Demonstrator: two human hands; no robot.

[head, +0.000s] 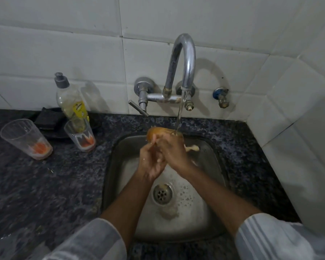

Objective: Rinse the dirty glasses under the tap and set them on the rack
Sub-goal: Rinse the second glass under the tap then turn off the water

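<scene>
Over the steel sink [212,158] I hold a glass [158,132] filled with orange-tinted water under the running tap [184,59]. My right hand [174,152] wraps around the glass from the right. Against its lower part from the left presses my left hand [150,162]. Cloudy water spills off the glass to the right. Two dirty clear glasses with orange residue stand on the dark counter at the left: one [26,138] far left, one [81,136] nearer the sink. No rack shows in the view.
A dish-soap bottle [70,98] and a black scrub pad [47,119] sit against the tiled wall behind the glasses. The tap lever [138,108] juts out left of the spout. Foam lies around the drain [162,193]. A white wall stands at the right.
</scene>
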